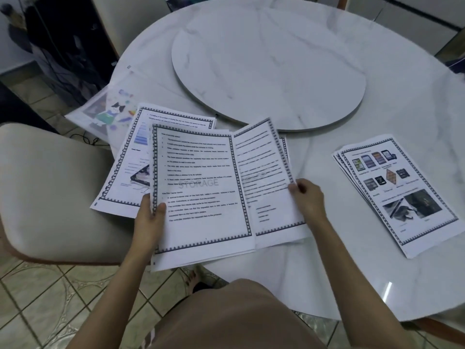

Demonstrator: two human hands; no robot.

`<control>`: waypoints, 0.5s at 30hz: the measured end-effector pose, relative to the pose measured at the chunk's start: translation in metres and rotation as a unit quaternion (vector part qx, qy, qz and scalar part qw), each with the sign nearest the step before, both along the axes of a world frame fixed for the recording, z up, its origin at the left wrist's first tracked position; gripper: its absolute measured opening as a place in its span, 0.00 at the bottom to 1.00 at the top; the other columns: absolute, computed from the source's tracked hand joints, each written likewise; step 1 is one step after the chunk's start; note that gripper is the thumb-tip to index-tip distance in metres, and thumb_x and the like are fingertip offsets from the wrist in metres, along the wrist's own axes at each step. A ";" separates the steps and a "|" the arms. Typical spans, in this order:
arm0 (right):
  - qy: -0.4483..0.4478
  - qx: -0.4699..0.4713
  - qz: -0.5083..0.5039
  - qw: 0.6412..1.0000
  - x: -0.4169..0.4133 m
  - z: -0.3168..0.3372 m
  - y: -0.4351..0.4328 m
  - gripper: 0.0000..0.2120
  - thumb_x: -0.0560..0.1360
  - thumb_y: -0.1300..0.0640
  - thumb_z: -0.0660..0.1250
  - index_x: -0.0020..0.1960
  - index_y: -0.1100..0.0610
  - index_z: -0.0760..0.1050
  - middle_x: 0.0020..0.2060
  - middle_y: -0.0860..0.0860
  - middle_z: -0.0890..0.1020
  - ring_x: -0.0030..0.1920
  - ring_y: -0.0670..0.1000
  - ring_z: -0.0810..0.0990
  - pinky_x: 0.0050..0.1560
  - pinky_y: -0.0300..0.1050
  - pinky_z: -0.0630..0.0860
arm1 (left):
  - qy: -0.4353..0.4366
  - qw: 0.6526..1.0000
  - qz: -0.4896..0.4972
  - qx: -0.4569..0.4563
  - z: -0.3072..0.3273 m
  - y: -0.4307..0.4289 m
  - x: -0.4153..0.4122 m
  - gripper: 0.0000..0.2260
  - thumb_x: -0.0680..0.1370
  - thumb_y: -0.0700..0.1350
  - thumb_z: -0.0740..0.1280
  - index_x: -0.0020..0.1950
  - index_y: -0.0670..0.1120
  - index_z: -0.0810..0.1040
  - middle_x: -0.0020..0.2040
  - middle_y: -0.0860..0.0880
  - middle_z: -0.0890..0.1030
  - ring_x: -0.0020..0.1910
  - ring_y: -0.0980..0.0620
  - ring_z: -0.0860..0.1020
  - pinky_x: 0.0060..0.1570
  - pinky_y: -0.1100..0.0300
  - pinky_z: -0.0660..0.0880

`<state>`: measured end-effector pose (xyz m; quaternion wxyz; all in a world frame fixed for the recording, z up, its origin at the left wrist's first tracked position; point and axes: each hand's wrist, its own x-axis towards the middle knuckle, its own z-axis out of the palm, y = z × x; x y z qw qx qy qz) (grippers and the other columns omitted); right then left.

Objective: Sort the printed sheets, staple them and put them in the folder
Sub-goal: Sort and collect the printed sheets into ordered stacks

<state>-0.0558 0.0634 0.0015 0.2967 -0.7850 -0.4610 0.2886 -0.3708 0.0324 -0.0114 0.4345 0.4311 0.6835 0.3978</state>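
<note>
My left hand [148,215] grips the left edge of a stack of printed sheets [203,187] with a "STORAGE" watermark, held over the table's near edge. My right hand [308,197] pinches the right edge of a single sheet [264,170], lifted off to the right of that stack. Under them, more printed sheets [125,170] with a diagram lie spread on the table. A separate pile of sheets with pictures [400,192] lies to the right. A clear folder with a cat print [108,113] lies at the table's left edge, partly hanging off. No stapler is in view.
The round marble table [314,260] carries a raised turntable [269,61] at its middle. A beige chair [50,187] stands to the left, close to the table edge. Tiled floor lies below.
</note>
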 end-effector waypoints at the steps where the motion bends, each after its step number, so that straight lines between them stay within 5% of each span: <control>1: 0.006 0.006 -0.018 1.000 0.011 0.003 0.001 0.10 0.76 0.59 0.62 0.50 0.64 0.77 0.45 0.59 0.81 0.44 0.53 0.76 0.43 0.38 0.65 | 0.006 1.000 0.006 0.010 0.002 0.001 -0.003 0.16 0.80 0.40 0.57 0.68 0.42 0.66 0.60 0.47 0.74 0.57 0.49 0.73 0.57 0.54 0.70; 6: 0.020 0.024 -0.113 0.993 0.078 0.012 -0.003 0.12 0.77 0.57 0.62 0.55 0.65 0.76 0.50 0.59 0.80 0.48 0.53 0.75 0.52 0.45 0.71 | 0.028 0.999 0.033 0.029 0.007 0.005 -0.018 0.15 0.81 0.40 0.57 0.67 0.40 0.65 0.60 0.49 0.72 0.57 0.52 0.71 0.56 0.57 0.67; 15: -0.053 -0.010 -0.164 0.985 0.155 0.007 -0.031 0.13 0.77 0.61 0.62 0.50 0.73 0.74 0.50 0.69 0.79 0.46 0.60 0.76 0.47 0.47 0.67 | 0.089 0.994 0.056 0.015 -0.002 0.004 -0.040 0.13 0.80 0.40 0.58 0.64 0.37 0.67 0.64 0.39 0.73 0.62 0.42 0.72 0.56 0.55 0.66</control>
